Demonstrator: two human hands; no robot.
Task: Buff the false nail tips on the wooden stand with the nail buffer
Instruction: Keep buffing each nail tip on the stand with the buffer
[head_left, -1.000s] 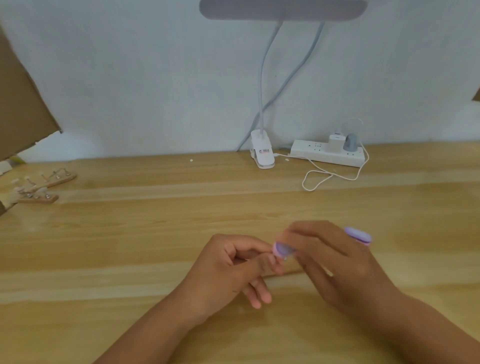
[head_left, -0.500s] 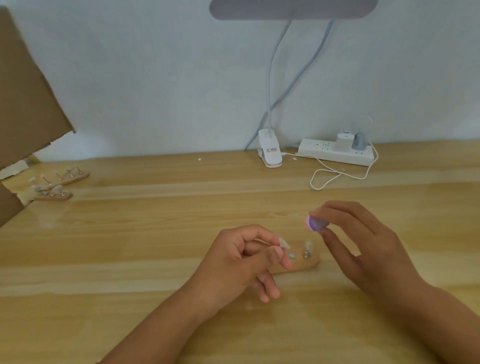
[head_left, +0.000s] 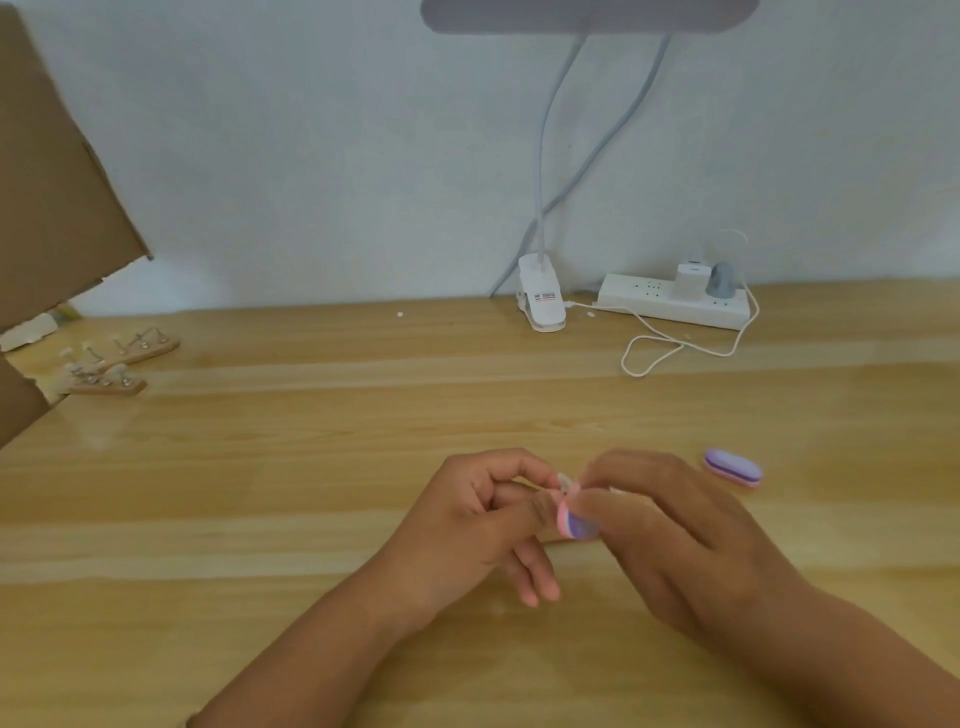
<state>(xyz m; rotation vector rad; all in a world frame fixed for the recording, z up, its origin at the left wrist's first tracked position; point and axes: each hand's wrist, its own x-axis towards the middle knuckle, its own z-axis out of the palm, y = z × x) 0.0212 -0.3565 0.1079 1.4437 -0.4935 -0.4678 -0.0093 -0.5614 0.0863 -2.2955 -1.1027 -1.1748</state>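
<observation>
The right hand (head_left: 675, 540), gripping the buffer (head_left: 574, 524), has returned to the nail tip (head_left: 565, 479) pinched by the left hand (head_left: 483, 525), hiding the stand. A spare buffer (head_left: 732, 467) lies right of the nail tip.

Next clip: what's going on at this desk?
A person is buffing a false nail tip at the middle of the desk. The left hand pinches the tip while the right hand holds a purple nail buffer against it. A second buffer lies further right, untouched.
</observation>
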